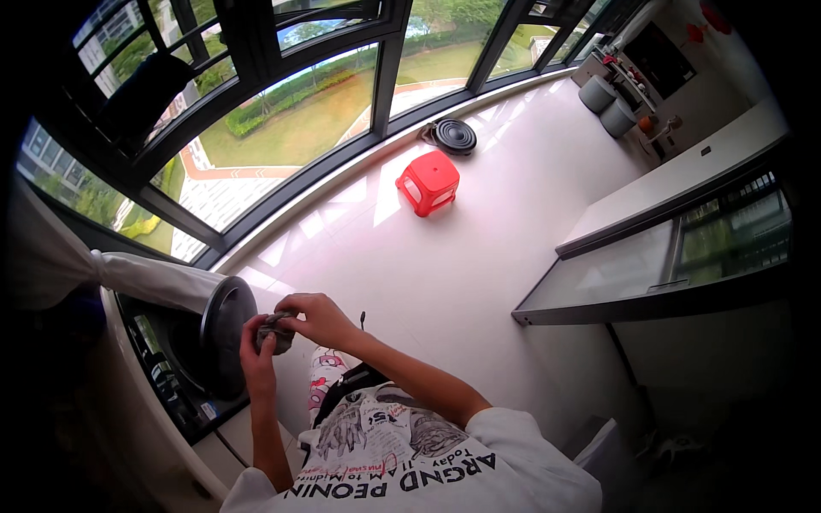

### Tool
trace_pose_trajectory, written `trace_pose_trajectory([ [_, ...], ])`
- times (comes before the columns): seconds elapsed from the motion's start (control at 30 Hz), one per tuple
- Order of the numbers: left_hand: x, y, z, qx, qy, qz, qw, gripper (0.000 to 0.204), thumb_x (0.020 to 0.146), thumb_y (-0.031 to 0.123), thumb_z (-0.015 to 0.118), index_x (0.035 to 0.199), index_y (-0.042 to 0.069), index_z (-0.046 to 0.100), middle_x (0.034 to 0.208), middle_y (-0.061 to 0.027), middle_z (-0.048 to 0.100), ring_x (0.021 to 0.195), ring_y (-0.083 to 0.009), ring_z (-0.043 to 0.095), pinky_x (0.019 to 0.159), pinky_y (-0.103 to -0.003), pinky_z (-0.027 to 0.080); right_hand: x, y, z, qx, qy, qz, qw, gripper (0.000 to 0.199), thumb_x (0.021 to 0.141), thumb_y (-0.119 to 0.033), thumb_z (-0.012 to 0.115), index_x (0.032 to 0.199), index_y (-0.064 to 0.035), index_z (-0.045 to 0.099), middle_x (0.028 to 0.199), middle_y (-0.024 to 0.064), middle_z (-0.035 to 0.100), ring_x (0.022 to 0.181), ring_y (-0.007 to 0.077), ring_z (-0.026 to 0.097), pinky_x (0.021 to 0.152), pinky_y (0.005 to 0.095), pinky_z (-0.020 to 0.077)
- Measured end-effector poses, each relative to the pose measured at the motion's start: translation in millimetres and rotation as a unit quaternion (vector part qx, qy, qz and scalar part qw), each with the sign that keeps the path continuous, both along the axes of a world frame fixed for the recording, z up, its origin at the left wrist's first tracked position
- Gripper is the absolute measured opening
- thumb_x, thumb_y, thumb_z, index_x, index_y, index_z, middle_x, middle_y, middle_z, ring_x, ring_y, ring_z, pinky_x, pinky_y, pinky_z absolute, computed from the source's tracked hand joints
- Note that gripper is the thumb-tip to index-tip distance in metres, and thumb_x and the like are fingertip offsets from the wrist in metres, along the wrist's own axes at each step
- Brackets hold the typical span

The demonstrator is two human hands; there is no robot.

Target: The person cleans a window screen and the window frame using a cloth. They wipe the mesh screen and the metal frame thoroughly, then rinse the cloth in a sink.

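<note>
The 2 hands meet low and left of centre, with a small grey-brown lump [277, 335] between them, held off the floor [496, 248] in front of the body. The lump is creased and soft-looking; its material is hard to tell. The left hand [256, 344] holds it from the left, fingers curled in close and the thumb pressed against its near side. The right hand [315, 318] reaches over from the right, thumb and fingertips narrowed in a pinch on its upper part.

Just left of the left hand, a dark round disc [228, 338] stands tilted, nearly on edge, above a black shelf [205, 421] with small items on it, too dim to make out. A white curtain [162, 280], gathered tight at 1 point, stretches toward the disc.

The person wears a white shirt [393, 445] with dark and red print, and patterned trousers [327, 369].

Beyond the hands, a red stool [432, 177] stands upright on the pale floor, and a black ridged round [454, 136] lies just behind it, near the window [291, 111]. A lawn shows through the glass. At the far right are 2 grey drums [607, 105], side by side; nearer is a black-framed glass panel [620, 265].
</note>
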State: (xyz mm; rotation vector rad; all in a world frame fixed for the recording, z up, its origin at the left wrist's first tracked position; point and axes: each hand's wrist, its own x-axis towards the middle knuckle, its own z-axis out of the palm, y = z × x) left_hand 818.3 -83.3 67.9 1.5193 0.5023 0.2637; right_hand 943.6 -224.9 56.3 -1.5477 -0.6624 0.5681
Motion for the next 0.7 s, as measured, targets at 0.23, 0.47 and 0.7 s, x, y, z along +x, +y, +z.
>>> trace_pose_trajectory([
  [0.23,176.9,-38.7,-13.3,0.133,0.068,-0.139,0.979,0.027,0.088,0.009,0.067,0.115,0.003,0.066,0.103,-0.0078,0.072,0.093,-0.0154,0.068,0.077,-0.03,0.05,142.3,-80.2,-2.1,-0.022,-0.065,-0.156,0.985,0.022,0.085,-0.02,0.073,0.1,-0.0032,0.072,0.092,0.0105,0.072,0.084,0.0237,0.07,0.077,0.0342,0.053],
  [0.47,412.7,-91.1,-42.0,0.24,-0.01,-0.265,0.934,0.021,0.076,0.011,0.071,0.096,0.004,0.067,0.09,-0.0064,0.069,0.087,-0.0205,0.067,0.076,-0.035,0.051,308.1,-170.2,-49.2,-0.156,0.002,-0.264,0.952,0.034,0.088,-0.032,0.077,0.092,0.0002,0.066,0.085,0.0107,0.067,0.079,0.0215,0.066,0.072,0.0346,0.0527],
  [0.7,639.2,-231.0,-9.8,0.192,-0.098,-0.524,0.824,0.022,0.079,0.007,0.069,0.099,0.002,0.06,0.092,-0.0102,0.068,0.088,-0.0231,0.068,0.075,-0.035,0.053,421.2,-307.0,-26.0,-0.205,-0.109,-0.417,0.879,0.039,0.074,-0.031,0.088,0.084,-0.0007,0.065,0.096,0.0087,0.063,0.086,0.0235,0.064,0.076,0.0349,0.052],
])
